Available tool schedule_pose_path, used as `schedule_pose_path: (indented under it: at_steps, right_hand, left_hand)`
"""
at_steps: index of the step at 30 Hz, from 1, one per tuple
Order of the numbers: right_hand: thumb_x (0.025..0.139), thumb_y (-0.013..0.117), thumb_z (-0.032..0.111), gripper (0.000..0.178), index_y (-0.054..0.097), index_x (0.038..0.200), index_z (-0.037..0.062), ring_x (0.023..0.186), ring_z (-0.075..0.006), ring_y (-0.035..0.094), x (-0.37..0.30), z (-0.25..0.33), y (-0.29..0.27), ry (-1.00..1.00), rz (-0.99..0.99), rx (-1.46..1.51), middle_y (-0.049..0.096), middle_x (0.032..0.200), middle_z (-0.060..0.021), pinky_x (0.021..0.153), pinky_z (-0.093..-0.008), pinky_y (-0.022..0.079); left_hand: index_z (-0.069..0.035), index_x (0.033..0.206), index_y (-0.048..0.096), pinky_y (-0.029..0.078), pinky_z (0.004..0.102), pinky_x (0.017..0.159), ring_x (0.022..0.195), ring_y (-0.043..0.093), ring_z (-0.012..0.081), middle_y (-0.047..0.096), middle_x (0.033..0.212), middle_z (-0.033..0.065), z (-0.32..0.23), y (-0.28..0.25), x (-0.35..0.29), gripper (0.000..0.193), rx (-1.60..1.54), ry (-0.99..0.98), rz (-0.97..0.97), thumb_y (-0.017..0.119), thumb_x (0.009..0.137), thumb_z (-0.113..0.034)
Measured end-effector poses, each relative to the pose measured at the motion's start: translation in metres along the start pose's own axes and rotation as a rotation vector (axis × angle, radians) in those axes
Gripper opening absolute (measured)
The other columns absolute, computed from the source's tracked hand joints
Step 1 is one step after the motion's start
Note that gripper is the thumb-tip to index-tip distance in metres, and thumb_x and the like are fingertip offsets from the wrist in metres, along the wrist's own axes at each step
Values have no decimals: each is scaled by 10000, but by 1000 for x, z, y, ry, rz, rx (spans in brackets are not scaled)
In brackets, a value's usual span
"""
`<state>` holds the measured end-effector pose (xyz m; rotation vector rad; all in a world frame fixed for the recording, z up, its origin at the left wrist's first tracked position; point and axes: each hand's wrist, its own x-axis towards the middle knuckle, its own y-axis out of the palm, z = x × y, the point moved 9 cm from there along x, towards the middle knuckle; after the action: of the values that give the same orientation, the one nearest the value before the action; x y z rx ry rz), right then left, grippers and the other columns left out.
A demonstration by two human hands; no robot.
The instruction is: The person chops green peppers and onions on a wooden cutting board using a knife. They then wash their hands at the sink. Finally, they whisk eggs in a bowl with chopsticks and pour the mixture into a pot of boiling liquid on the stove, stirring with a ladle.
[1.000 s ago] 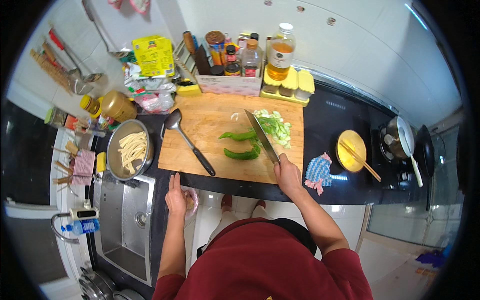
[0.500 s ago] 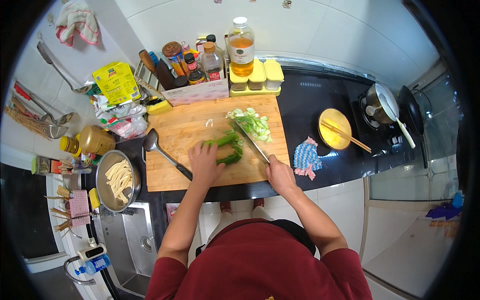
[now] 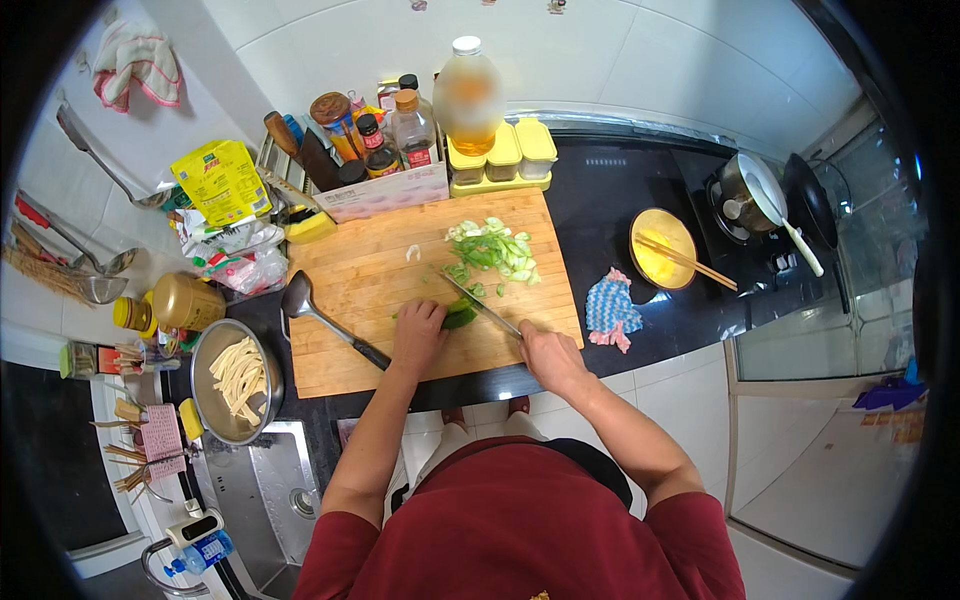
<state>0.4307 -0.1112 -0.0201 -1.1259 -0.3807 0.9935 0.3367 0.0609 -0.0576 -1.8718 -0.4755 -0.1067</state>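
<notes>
My right hand (image 3: 552, 358) is closed round the handle of a kitchen knife (image 3: 482, 304), whose blade slants up and left over the wooden cutting board (image 3: 345, 240). My left hand (image 3: 418, 332), fingers curled, presses green pepper pieces (image 3: 461, 314) down on the board, just left of the blade. The pepper is partly hidden by the fingers and the blade. A few small green bits lie near the knife's tip. Farther back on the board is a pile of sliced pale-green vegetable (image 3: 498, 252). A black-handled spatula (image 3: 330, 318) rests at the board's left side.
At left, a steel bowl (image 3: 211, 412) of pale strips stands by the sink (image 3: 235, 490). To the right are a blue-and-pink cloth (image 3: 610, 308), a yellow bowl (image 3: 684, 226) with chopsticks, and a pot (image 3: 748, 192) on the stove. Bottles and a seasoning box (image 3: 496, 158) line the back.
The knife has come back from the sliced pile, left and nearer to me, beside the pepper. My left hand has moved slightly right and nearer, its fingers now more curled.
</notes>
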Motion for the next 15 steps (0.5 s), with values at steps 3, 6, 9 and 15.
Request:
schedule_pose_path:
  at_steps: [3, 6, 9, 15]
  right_hand:
    - [916, 498, 153, 139, 518, 954, 21, 713, -426, 665, 2, 3, -1, -16, 38, -55, 660, 723, -246, 655, -536, 517]
    - [922, 478, 146, 139, 523, 962, 21, 723, -417, 672, 4, 3, -1, -23, 66, -79, 662, 727, -248, 659, -530, 521]
    - [918, 468, 128, 137, 525, 970, 15, 735, -415, 675, 4, 6, -6, -27, 87, -102, 662, 737, -254, 668, -523, 524]
    - [882, 475, 79, 143, 553, 952, -18, 747, -417, 678, 14, 2, 2, -42, 123, -119, 668, 770, -263, 679, -512, 535]
  left_hand:
    - [-75, 1025, 636, 436, 433, 915, 1025, 555, 290, 611, 998, 84, -1, -2, -2, 419, 2, 9, -5, 772, 629, -104]
    - [-78, 1029, 637, 441, 447, 911, 1042, 552, 300, 611, 1019, 83, -2, -2, -3, 419, 4, 24, -15, 769, 633, -105]
    - [-77, 1017, 645, 450, 426, 898, 1020, 561, 286, 618, 998, 76, -1, 1, -5, 398, 21, 32, -40, 763, 638, -102]
    - [-77, 989, 664, 466, 388, 877, 991, 578, 254, 624, 956, 60, -1, 6, -5, 341, 71, 35, -45, 736, 657, -111]
